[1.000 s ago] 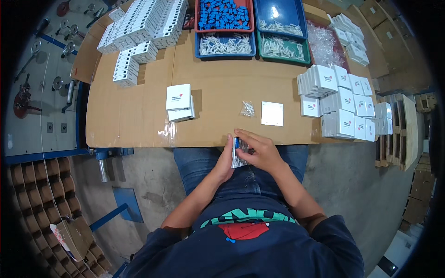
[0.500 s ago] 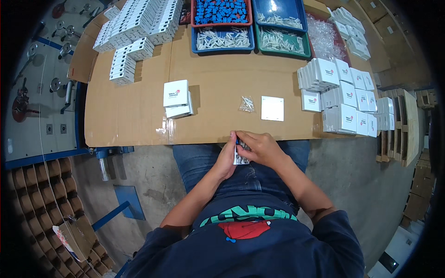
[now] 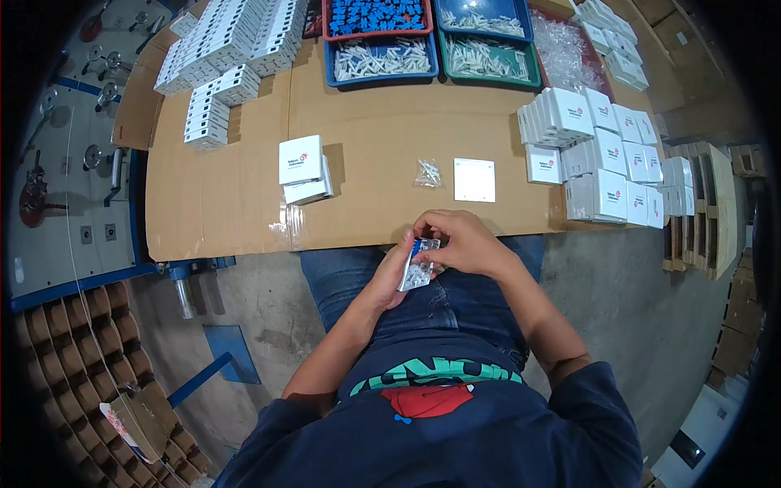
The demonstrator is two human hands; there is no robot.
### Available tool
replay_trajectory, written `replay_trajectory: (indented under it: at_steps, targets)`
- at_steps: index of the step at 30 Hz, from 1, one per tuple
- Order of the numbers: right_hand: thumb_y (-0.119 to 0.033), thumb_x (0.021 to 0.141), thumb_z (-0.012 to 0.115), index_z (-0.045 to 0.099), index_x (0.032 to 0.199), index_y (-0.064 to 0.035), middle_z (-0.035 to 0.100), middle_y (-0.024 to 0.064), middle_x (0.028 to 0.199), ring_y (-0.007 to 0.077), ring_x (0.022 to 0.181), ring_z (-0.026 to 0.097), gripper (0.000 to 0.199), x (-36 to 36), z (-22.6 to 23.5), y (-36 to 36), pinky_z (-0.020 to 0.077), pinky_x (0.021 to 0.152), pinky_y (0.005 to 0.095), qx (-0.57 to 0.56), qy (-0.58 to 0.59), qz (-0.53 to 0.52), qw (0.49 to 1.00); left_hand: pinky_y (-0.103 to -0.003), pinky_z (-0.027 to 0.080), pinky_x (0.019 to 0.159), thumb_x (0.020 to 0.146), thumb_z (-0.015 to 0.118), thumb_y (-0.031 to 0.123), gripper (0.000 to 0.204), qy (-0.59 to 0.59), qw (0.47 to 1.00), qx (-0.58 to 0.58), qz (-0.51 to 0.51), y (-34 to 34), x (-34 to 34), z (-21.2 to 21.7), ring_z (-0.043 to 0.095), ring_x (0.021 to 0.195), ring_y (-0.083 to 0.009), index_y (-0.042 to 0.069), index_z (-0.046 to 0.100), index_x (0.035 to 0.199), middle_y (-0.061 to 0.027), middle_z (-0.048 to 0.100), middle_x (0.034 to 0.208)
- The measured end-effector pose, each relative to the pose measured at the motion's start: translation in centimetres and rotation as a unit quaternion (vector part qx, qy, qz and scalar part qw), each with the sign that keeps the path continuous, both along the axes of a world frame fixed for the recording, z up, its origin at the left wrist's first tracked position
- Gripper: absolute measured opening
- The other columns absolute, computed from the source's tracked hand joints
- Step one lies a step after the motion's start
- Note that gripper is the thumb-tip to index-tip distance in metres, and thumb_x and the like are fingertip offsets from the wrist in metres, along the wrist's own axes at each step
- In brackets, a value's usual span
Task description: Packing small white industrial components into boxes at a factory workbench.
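Note:
Over my lap, just off the table's near edge, my left hand (image 3: 388, 279) holds a small open white plastic housing (image 3: 416, 276) tilted, its inner side partly showing. A blue part (image 3: 417, 247) sits in its upper end. My right hand (image 3: 465, 241) closes on the housing's upper right side, thumb inside and index finger curled over the far edge; the fingers partly hide what they press. Beyond the hands, a flat white square cover (image 3: 474, 180) lies on the table beside a clear bag of small white parts (image 3: 428, 173).
Two white square boxes (image 3: 301, 163) lie stacked left of centre on the cardboard-covered table (image 3: 374, 122). White housings (image 3: 207, 118) fill the far left; finished-looking white boxes (image 3: 608, 195) stack at right. At the back stand trays of blue parts (image 3: 378, 16) and white pieces (image 3: 382, 58).
The housing has tilted, so more of its inside and the blue part show. My right hand has shifted slightly and the view has moved a little.

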State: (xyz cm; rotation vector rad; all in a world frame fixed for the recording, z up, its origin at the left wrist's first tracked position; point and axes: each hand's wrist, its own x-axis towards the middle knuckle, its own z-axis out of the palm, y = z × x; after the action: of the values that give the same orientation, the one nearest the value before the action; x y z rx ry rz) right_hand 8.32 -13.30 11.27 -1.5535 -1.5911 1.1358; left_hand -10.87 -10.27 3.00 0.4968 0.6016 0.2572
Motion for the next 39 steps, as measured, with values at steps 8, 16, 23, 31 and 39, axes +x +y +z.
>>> replay_trajectory:
  at_steps: [8,16,23,31,39]
  targets:
    - [-0.009,0.076,0.081,0.065,0.102,-0.0005,0.071,0.0168,0.087,0.0295,0.079,0.071,0.031,-0.4,0.4,0.1,0.0553,0.068,0.0395,-0.008,-0.029,0.022,0.999,-0.034,0.060,0.079,0.107,0.035,0.056,0.055,0.002,1.000,-0.002,0.011,-0.2,-0.1,-0.2,0.070,0.095,-0.0174,0.011,0.052,0.134,-0.0066,0.067,0.115]
    - [-0.004,0.081,0.079,0.066,0.106,0.0016,0.071,0.0138,0.086,0.0215,0.079,0.071,0.029,-0.4,0.7,0.1,0.0588,0.071,0.0332,-0.052,-0.008,0.021,0.998,-0.036,0.060,0.079,0.106,0.033,0.060,0.062,0.001,1.000,0.000,-0.001,-0.2,-0.1,-0.1,0.071,0.094,-0.0218,0.008,0.054,0.132,-0.0115,0.069,0.108]
    - [-0.006,0.091,0.069,0.068,0.118,-0.0004,0.074,0.0126,0.107,0.0213,0.094,0.072,0.027,1.9,0.0,-1.0,0.0563,0.082,0.0312,0.013,0.078,-0.093,0.993,-0.054,0.058,0.085,0.104,0.026,0.061,0.077,-0.131,0.961,-0.240,-0.043,1.8,0.0,3.4,0.071,0.100,-0.0386,0.000,0.052,0.142,-0.0229,0.066,0.128]
    - [-0.013,0.080,0.081,0.069,0.116,-0.0015,0.069,0.0107,0.107,0.0240,0.094,0.070,0.040,-1.3,1.8,-1.9,0.0568,0.081,0.0347,0.076,-0.064,-0.095,0.991,-0.067,0.050,0.097,0.107,0.032,0.053,0.062,-0.143,0.961,-0.236,-0.035,1.7,0.0,3.4,0.063,0.120,-0.0409,0.008,0.049,0.145,-0.0167,0.059,0.139]
    - [-0.012,0.078,0.082,0.070,0.112,0.0005,0.069,0.0103,0.095,0.0184,0.085,0.069,0.038,-2.4,0.0,-1.2,0.0560,0.076,0.0306,-0.051,0.037,-0.116,0.991,-0.063,0.050,0.101,0.087,0.013,0.086,0.102,-0.040,0.994,-0.076,-0.062,0.9,-0.9,4.8,0.054,0.133,-0.0340,0.014,0.028,0.158,-0.0144,0.045,0.153]
